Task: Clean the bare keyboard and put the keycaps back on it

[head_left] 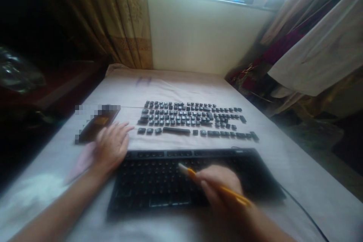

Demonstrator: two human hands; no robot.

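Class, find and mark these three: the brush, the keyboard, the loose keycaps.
brush (235,195): head view, on the yellow handle.
keyboard (159,181): head view, on the bare key bed, left of centre.
keycaps (193,118): head view, on the middle of the laid-out rows.

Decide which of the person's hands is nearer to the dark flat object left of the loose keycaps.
Left. The left hand lies just beside the dark flat object; the right hand holds a yellow-handled brush over the keyboard, well to its right.
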